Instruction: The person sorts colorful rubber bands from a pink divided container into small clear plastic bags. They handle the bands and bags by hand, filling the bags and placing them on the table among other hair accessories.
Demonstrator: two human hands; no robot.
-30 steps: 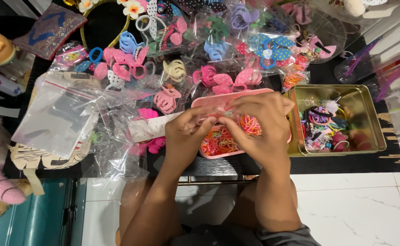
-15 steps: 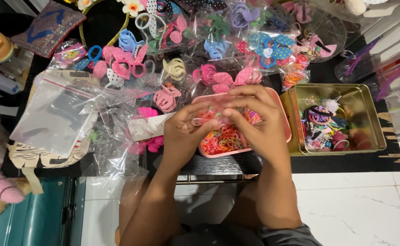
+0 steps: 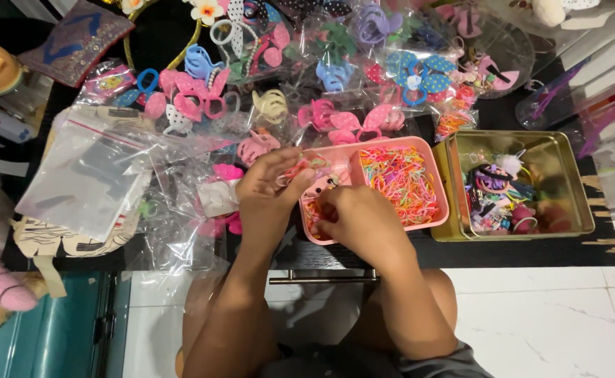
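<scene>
Two hands over the table, left hand (image 3: 269,192) and right hand (image 3: 360,220). One pink two-compartment tray (image 3: 442,203), its small elastic bands too many to count. One gold tin (image 3: 581,185), right of frame. One stack of clear zip bags (image 3: 83,178), left. One cream claw clip (image 3: 271,106), upper centre.
</scene>
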